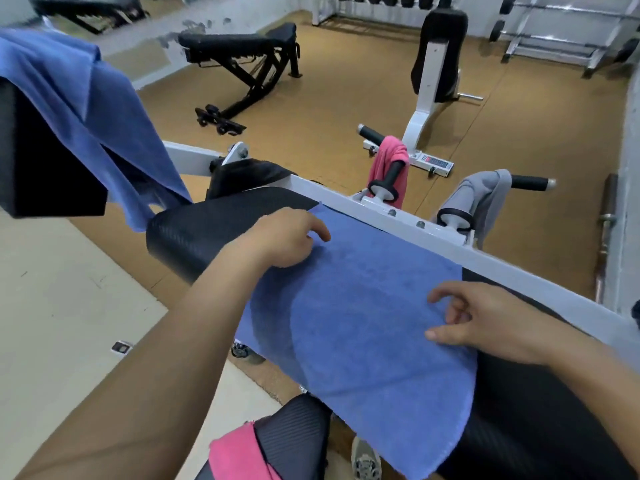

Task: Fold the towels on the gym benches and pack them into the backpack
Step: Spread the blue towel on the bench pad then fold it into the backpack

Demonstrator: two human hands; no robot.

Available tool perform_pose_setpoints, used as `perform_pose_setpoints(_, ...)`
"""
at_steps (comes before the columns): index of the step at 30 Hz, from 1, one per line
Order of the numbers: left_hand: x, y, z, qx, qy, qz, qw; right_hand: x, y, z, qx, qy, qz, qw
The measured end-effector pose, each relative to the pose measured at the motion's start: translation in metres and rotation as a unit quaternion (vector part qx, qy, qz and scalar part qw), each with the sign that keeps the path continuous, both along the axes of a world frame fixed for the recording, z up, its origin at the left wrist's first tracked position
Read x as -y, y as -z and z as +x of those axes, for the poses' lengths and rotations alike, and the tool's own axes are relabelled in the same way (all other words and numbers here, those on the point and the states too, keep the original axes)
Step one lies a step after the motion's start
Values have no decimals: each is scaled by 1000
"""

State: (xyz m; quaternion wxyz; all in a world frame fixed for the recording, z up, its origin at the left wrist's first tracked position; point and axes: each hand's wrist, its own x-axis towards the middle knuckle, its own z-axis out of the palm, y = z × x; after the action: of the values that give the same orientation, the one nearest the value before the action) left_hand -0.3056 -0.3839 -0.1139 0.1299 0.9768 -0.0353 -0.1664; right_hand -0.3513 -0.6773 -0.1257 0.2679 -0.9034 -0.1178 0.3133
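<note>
**Q:** Where is the blue towel (363, 306) shown?
**A:** It is spread flat across the black bench pad (194, 237), with its near edge overhanging.

**Q:** How are the hands placed?
**A:** The left hand (284, 239) is set with bent fingers on the far left corner; whether cloth is pinched cannot be told. The right hand (485, 323) is laid loosely curled at the right edge, with nothing gripped.

**Q:** How should it be handled?
**A:** The cloth is judged light and limp, so it is best taken by the corners.
</note>
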Motion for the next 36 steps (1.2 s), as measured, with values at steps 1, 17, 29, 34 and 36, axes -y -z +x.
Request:
perform_pose_setpoints(1,1,3,7,-35,15,34,999,1,2,4,-27,-2,21,999)
perform_pose_setpoints(17,-11,-16,2,155,-95,-265,947,17,5,20,-115,-30,236,964)
perform_pose_setpoints(29,24,57,98,68,-107,5,992,26,70,106,-1,109,-7,994)
perform_pose_setpoints(34,20,82,104,64,-175,-4,982,34,78,113,-2,85,-31,996)
perform_pose_setpoints(36,21,82,112,76,-193,-21,978,37,80,119,-2,66,-33,997)
